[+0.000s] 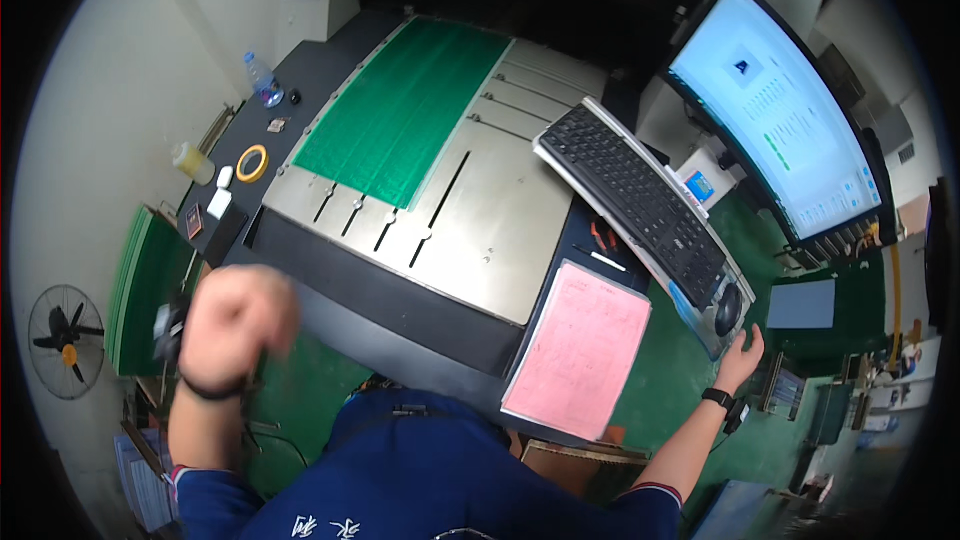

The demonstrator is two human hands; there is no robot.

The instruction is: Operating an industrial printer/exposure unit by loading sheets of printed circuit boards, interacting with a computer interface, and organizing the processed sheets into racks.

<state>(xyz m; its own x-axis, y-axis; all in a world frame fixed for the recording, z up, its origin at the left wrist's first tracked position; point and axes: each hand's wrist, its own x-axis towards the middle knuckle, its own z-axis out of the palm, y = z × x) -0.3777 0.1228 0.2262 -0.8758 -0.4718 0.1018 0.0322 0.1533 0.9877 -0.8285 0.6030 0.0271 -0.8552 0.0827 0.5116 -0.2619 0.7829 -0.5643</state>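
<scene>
My left hand [240,320] is raised at the near left, off the table's corner, with a dark band at its wrist. Motion smears it; its fingers look curled, but whether they hold anything cannot be made out. At the right, my right hand [740,360] is just below the black mouse [729,308], thumb and fingers apart and nothing in them. The mouse lies at the near end of a tilted shelf, beside a black keyboard [640,195]. Between my arms stands a metal machine bed [480,250] with slots, a green panel [400,110] lying on its left part.
A lit monitor [775,110] stands beyond the keyboard. A pink sheet in a clear sleeve [580,350], a white pen [601,258] and red-handled pliers [602,235] lie right of the bed. Along the left ledge are a bottle [264,80] and a yellow tape roll [253,164]. A fan [67,342] stands far left.
</scene>
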